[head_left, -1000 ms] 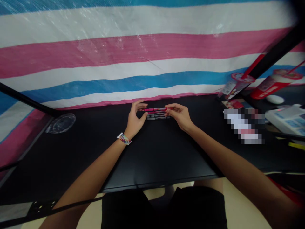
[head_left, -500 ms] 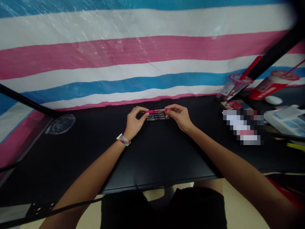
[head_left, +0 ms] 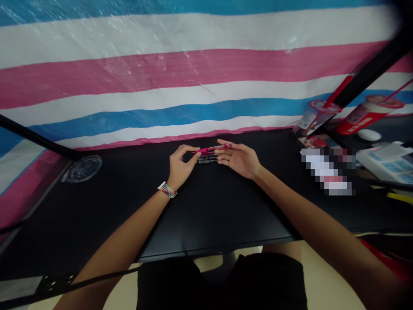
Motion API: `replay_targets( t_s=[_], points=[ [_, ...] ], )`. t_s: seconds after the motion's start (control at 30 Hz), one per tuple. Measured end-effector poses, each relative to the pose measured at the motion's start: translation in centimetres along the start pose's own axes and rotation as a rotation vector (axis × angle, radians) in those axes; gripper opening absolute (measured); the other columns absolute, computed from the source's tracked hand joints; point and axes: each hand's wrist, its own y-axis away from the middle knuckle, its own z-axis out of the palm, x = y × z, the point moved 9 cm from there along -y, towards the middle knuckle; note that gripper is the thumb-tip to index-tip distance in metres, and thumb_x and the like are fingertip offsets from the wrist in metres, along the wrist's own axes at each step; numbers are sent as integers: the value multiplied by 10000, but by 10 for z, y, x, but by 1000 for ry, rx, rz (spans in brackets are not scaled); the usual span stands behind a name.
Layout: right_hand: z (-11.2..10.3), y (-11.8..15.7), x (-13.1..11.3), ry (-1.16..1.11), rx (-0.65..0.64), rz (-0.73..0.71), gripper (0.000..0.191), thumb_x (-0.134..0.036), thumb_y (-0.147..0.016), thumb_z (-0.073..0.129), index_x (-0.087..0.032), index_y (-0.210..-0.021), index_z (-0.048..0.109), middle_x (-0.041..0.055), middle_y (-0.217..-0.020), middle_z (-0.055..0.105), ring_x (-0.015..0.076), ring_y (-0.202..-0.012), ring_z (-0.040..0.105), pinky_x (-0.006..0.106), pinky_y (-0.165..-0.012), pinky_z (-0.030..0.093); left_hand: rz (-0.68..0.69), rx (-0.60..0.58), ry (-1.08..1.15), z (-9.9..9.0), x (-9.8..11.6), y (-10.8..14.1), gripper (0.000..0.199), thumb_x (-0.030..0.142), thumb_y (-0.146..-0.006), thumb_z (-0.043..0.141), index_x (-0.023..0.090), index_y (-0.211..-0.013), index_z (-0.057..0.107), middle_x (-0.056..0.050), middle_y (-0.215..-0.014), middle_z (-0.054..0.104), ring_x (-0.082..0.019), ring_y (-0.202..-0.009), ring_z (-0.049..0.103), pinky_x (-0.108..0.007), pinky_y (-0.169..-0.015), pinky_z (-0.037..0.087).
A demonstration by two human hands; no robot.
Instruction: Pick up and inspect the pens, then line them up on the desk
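Several pens (head_left: 208,159) with dark and clear barrels lie side by side on the black table (head_left: 219,206), partly behind my right fingers. A pink pen (head_left: 208,150) is at the far side of them, its right end raised a little. My left hand (head_left: 183,165) pinches the pink pen's left end between thumb and index finger. My right hand (head_left: 238,160) is turned palm toward me with its fingers apart; the pink pen's right end rests against its thumb and fingers.
A clear plastic lid (head_left: 84,168) lies at the left. On the right stand a clear cup (head_left: 316,116), a red and white cup (head_left: 368,114), a white mouse (head_left: 369,135) and a white device (head_left: 390,161). A striped sheet (head_left: 193,69) hangs behind the table.
My right hand has opened from its pinch and turned palm toward me, its fingers now over the pens' right ends. The pink pen's right end has risen. My left hand keeps its pinch.
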Motion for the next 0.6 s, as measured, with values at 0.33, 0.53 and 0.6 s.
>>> replay_targets(
  t_s=[0.33, 0.53, 0.6],
  points=[
    [0, 0, 5, -71, -37, 54, 410, -507, -957, 711, -293, -1301, 775, 80, -1193, 852, 269, -1030, 776, 467, -1013, 640, -3, -4, 14, 0, -1, 0, 112, 358, -996, 832, 268, -1063, 837, -70, -1039, 814, -254, -999, 756, -449, -957, 602],
    [4, 0, 2, -13, -32, 2, 376, -560, -953, 732, -303, -1226, 762, 100, -1181, 837, 308, -1123, 775, 561, -1093, 623, 1, -11, 4, 1, 1, 0, 104, 348, -998, 831, 272, -1069, 837, -62, -1036, 815, -250, -993, 754, -447, -955, 597],
    [6, 1, 1, -2, -42, -8, 391, -578, -952, 734, -306, -1233, 757, 100, -1182, 836, 308, -1114, 777, 571, -1085, 625, -10, -6, 5, 0, 0, 0, 114, 353, -998, 830, 270, -1076, 837, -64, -1044, 816, -253, -1006, 756, -448, -964, 600]
  ],
)
